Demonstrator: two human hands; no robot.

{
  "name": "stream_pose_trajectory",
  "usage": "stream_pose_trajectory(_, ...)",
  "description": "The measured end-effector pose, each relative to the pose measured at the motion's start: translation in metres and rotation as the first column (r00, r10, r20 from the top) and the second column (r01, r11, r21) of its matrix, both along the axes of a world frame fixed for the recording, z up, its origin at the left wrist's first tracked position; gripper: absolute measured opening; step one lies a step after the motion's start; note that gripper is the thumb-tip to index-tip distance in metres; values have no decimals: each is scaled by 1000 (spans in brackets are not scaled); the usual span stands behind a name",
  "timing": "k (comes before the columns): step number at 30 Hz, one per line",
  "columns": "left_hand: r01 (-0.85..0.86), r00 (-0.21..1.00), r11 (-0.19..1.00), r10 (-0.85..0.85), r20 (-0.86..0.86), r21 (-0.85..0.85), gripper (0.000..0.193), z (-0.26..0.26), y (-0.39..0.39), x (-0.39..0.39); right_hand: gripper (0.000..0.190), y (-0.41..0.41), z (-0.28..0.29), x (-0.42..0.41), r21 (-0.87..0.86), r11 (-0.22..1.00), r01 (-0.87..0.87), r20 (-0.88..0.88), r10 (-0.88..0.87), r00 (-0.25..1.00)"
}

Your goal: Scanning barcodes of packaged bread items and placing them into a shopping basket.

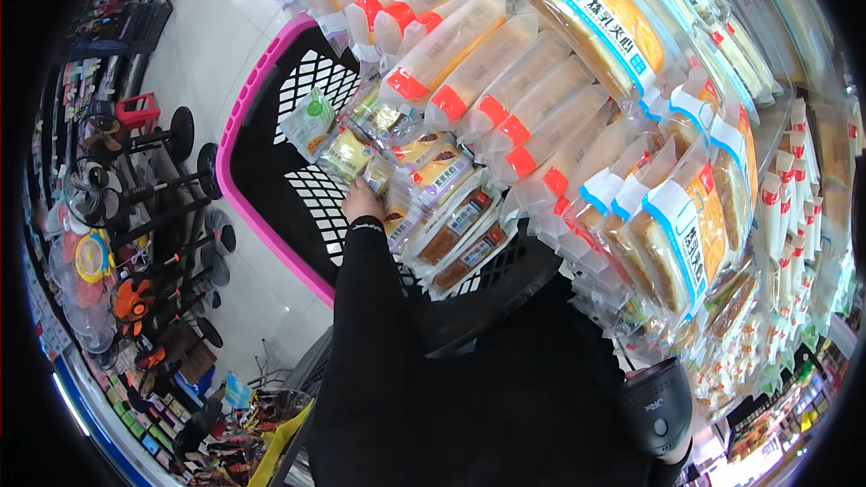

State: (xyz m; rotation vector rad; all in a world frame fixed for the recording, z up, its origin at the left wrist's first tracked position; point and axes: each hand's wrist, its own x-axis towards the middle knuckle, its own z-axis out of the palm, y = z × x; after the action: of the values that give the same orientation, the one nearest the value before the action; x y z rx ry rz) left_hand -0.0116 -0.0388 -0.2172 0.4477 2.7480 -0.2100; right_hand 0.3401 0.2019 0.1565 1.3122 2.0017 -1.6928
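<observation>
My left hand, in a black sleeve, reaches into a black mesh shopping basket with a pink rim. Its fingertips touch small wrapped snack packets; whether they grip one is unclear. A green and clear packet lies beyond them. Beside the hand lie purple-and-clear bread packets and long packs of brown cake. My right hand is at the lower right, largely hidden behind a black device with a round button. Whether the fingers hold it does not show.
Stacked wrapped bread with red tabs and blue-edged toast packs rise close along the right of the basket. Standing fans and a red stool are on the left, past the tiled floor. Bagged goods lie at lower left.
</observation>
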Motion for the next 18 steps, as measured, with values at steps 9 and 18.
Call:
stream_pose_trajectory(9,-385,922,674,254,291,631,47,54,-1,-24,31,-2,8,4,56,991,-122,-83,126,988)
stream_pose_trajectory(18,-906,412,-207,-628,661,369,57,184,20,73,42,-11,3,68,226,962,-155,-265,214,940)
